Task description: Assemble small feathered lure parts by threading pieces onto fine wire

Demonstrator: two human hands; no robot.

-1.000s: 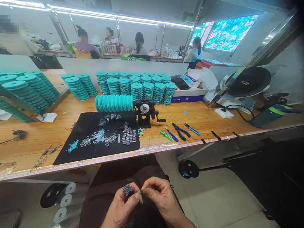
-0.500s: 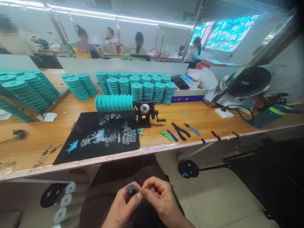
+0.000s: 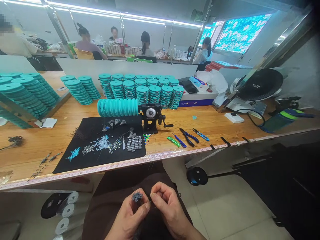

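Note:
Over my lap, my left hand (image 3: pixel 133 211) is closed around a bunch of thin dark wires (image 3: pixel 136 196) whose grey-blue tips stick up above the index finger. Beside it, my right hand (image 3: pixel 167 206) pinches with thumb and index finger; what lies in the pinch is too small to make out. The two sets of fingertips are a little apart. Beyond my hands, a black mat (image 3: pixel 75 160) on the bench carries turquoise slivers (image 3: pixel 74 153), small metal parts (image 3: pixel 88 149), pale clear bits (image 3: pixel 102 142) and grey cylinders (image 3: pixel 134 144).
A hand-cranked winder (image 3: pixel 151 118) holds a row of turquoise spools (image 3: pixel 117 107). Stacked spools (image 3: pixel 142 95) stand behind it. Pliers (image 3: pixel 188 136), thread snips (image 3: pixel 200 134) and a green tube (image 3: pixel 173 141) lie to the right. A measuring tape (image 3: pixel 165 154) runs along the bench edge. Several people sit farther back.
My right fingertips have drawn slightly away from the left ones, leaving a small gap. The left hand still holds the bunch. The whole view has shifted slightly.

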